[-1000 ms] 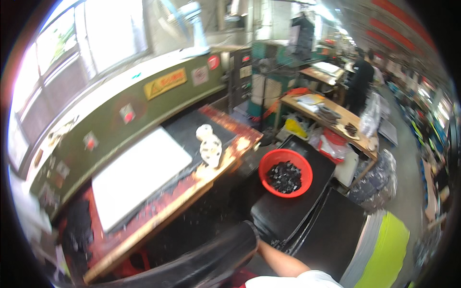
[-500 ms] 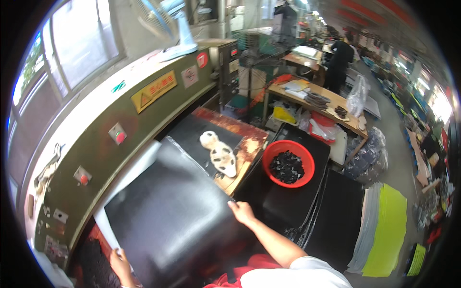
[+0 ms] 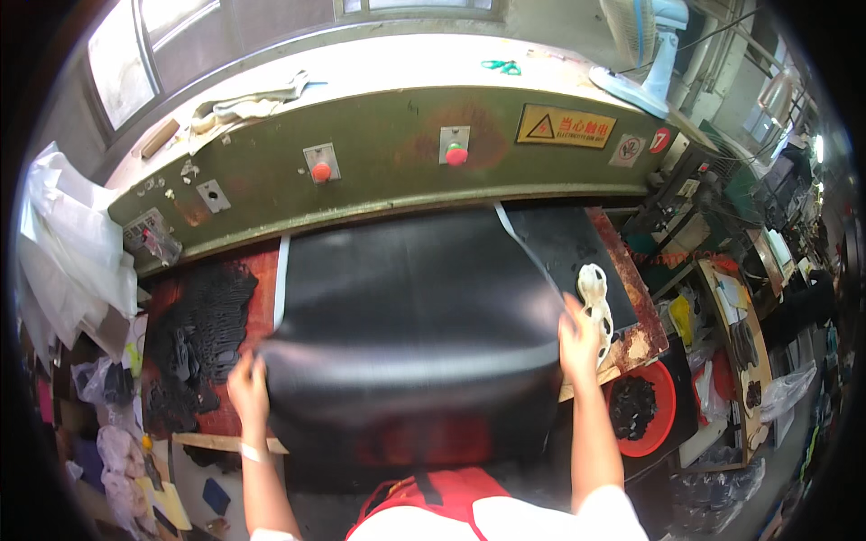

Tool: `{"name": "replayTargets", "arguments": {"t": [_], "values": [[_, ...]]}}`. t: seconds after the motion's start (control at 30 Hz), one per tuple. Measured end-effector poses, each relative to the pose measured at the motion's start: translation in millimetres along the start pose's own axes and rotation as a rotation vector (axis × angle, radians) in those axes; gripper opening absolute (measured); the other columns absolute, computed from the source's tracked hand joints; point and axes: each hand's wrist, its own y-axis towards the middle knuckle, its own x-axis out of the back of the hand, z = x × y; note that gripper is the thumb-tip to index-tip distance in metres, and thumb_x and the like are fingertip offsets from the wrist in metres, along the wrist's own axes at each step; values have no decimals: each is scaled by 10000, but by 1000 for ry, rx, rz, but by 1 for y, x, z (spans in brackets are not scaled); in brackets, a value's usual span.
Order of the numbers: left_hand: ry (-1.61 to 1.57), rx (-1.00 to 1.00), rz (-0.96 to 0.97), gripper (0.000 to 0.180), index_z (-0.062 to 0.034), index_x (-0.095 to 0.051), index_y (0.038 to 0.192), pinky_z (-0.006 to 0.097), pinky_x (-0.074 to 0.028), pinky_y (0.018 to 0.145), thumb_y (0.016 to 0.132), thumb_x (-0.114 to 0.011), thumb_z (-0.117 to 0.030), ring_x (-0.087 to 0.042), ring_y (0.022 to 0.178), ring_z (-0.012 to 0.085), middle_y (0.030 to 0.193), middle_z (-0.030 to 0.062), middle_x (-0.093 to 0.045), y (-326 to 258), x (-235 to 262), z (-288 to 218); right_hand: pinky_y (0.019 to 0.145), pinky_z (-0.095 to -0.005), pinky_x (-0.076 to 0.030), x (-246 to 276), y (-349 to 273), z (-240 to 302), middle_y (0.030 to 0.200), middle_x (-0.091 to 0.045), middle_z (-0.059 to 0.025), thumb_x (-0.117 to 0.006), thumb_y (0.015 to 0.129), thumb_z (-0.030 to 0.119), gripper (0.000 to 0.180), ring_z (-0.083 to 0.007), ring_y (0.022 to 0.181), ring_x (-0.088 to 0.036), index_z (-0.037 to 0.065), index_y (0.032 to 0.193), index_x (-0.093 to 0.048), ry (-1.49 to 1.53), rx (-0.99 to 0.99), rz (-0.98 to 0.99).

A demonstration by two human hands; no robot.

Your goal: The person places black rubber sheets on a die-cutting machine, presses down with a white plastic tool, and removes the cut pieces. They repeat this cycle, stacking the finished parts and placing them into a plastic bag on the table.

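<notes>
A large, shiny black sheet (image 3: 410,298) hangs between my two hands, its far part lying under the green machine beam and its near part drooping toward my red apron (image 3: 442,496). My left hand (image 3: 247,388) is closed on the sheet's left edge. The right edge is pinched in my right hand (image 3: 580,338). Just beyond that hand lies a pale, sole-shaped piece with dark patches (image 3: 593,287), partly hidden by the fingers. A white layer (image 3: 281,279) shows along the sheet's left side.
The green beam (image 3: 388,171) with red buttons spans the far side, a fan (image 3: 649,45) on top. Dark cut pieces (image 3: 203,316) cover the red board at left. A red basin (image 3: 663,406) of black scraps stands at right. White sheeting (image 3: 77,243) hangs far left.
My view has swung left to face the machine. Both hands keep hold of the black sheet, which now reaches squarely under the beam.
</notes>
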Motion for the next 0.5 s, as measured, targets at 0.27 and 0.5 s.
{"name": "replayTargets", "arguments": {"t": [0.27, 0.5], "values": [[0, -200, -20, 381, 23, -538, 1247, 379, -405, 986, 925, -586, -177, -528, 1150, 316, 1190, 191, -570, 49, -52, 14, 936, -367, -462, -49, 73, -32, 1192, -565, -174, -704, 833, 201, 478, -308, 1118, -564, 36, 1253, -545, -112, 251, -87], [-94, 161, 79, 408, 46, -503, 1276, 335, -390, 995, 916, -595, -121, -549, 1143, 270, 1274, 210, -557, -126, -44, 20, 823, -436, -492, 11, -83, -84, 988, -648, -234, -727, 786, 218, 452, -399, 919, -628, -18, 1151, -601, -482, -200, 14]]}}
